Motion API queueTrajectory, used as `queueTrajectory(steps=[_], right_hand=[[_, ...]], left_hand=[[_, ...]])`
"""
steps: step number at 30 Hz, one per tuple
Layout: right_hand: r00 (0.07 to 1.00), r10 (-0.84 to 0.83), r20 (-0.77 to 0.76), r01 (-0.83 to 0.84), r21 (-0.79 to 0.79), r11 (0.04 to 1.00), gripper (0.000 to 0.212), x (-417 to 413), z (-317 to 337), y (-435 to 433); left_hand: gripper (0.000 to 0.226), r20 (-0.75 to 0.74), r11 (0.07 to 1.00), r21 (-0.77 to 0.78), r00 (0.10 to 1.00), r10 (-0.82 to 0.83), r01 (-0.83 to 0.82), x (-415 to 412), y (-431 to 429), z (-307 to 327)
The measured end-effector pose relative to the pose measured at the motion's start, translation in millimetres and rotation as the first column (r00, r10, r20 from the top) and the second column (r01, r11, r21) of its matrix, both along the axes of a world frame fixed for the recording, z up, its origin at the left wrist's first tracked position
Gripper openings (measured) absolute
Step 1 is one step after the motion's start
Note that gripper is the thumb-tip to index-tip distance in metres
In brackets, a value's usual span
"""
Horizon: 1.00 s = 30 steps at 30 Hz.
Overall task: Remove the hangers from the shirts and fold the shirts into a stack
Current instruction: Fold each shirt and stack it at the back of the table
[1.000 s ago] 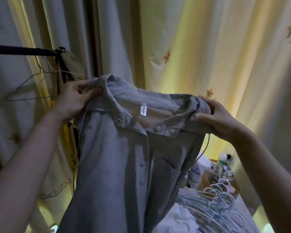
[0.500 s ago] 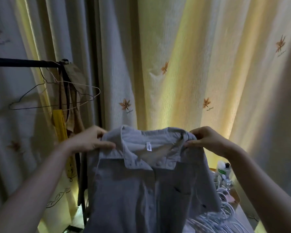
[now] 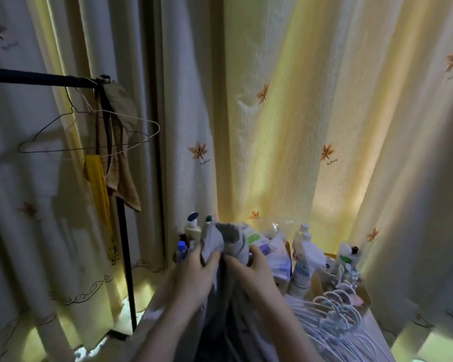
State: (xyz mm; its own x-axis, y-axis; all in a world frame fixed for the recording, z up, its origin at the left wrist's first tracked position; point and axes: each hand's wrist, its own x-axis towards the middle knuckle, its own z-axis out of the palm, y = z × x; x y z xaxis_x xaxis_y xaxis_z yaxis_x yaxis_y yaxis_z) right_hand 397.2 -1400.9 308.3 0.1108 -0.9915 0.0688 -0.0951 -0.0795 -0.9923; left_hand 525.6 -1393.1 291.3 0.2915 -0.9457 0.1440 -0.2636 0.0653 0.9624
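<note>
The grey button-up shirt (image 3: 226, 242) hangs bunched and folded lengthwise low in the middle of the view. My left hand (image 3: 194, 275) grips its collar end from the left and my right hand (image 3: 255, 273) grips it from the right, the two hands close together. No hanger is in the shirt. A pile of pale plastic hangers (image 3: 335, 309) lies at the lower right. Two empty wire hangers (image 3: 89, 131) hang from the black rail (image 3: 37, 79) at the left.
Bottles (image 3: 302, 259) and packets crowd a surface behind the shirt by the leaf-print curtain (image 3: 285, 126). A yellow cloth (image 3: 97, 184) and a brown cloth (image 3: 123, 184) hang on the rack's black upright post (image 3: 126, 270).
The shirt was held spread wide at chest height; now it is lowered and my hands have come together, bringing its shoulders side by side. My view has tilted down.
</note>
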Motion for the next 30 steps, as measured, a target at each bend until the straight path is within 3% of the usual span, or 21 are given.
queueTrajectory(steps=[2,6,8,14,16,19,25,28,30], right_hand=[[0.993,0.020,0.117,-0.029,0.072,0.997,0.018,11,-5,14],[0.969,0.062,0.241,-0.095,0.130,0.987,0.023,8,-5,27],[0.956,0.102,0.274,-0.141,0.127,0.982,0.022,3,-5,30],[0.935,0.191,0.298,-0.263,0.223,0.939,0.038,-14,-3,35],[0.914,0.150,0.378,-0.258,0.254,0.932,0.038,-15,-4,36],[0.796,0.066,0.601,-0.327,0.336,0.883,0.037,-16,-5,37],[0.526,-0.046,0.849,-0.495,0.349,0.795,0.028,-13,-6,41],[0.504,-0.086,0.859,-0.466,0.355,0.810,0.030,-6,-10,44],[0.624,-0.070,0.779,-0.359,0.365,0.859,0.030,-2,-11,45]], left_hand=[[0.016,-0.043,1.000,-0.029,0.999,-0.002,0.001,-10,12,-4],[0.062,-0.035,0.992,-0.043,0.992,-0.119,0.117,-8,32,-4],[0.069,-0.022,0.980,-0.058,0.981,-0.192,0.190,-5,39,-4],[0.062,-0.042,0.957,-0.112,0.961,-0.274,0.268,2,54,-17],[0.060,-0.001,0.956,-0.140,0.965,-0.262,0.259,3,58,-22],[0.064,0.051,0.944,-0.182,0.962,-0.270,0.275,2,64,-26],[0.064,-0.054,0.942,-0.204,0.958,-0.282,0.266,4,67,-30],[0.064,-0.028,0.950,-0.202,0.968,-0.248,0.237,2,67,-31],[0.057,-0.055,0.961,-0.216,0.980,-0.190,0.174,-1,67,-32]])
